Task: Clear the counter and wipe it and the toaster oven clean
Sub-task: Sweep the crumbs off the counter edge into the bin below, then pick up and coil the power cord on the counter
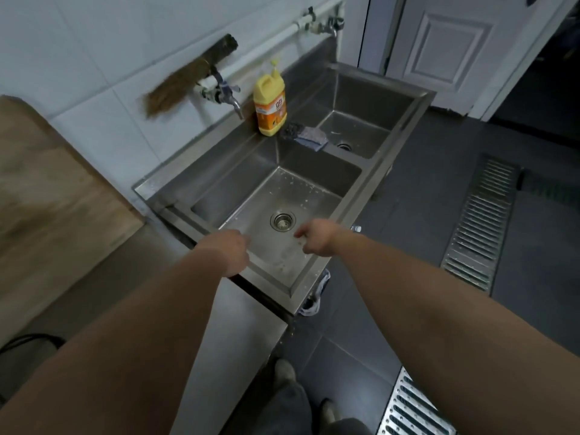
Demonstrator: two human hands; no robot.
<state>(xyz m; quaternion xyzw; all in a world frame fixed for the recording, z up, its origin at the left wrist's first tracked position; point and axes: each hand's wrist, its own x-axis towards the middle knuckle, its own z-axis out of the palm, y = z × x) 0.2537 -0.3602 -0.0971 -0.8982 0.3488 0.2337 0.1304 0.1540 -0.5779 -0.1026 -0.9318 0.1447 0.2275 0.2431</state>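
Head view looks down on a steel double sink (370, 196). Both bare arms reach over its near basin. Left hand (230, 254) hangs over the near left rim, its fingers bent downward and hidden, so I cannot tell whether they hold anything. Right hand (315, 240) hovers near the drain (282, 221), fingers loosely curled, nothing visible in them. On the far ledge stands a yellow soap bottle (270, 105), a cloth (306, 136) just right of it. A steel table (232, 334) lies near left.
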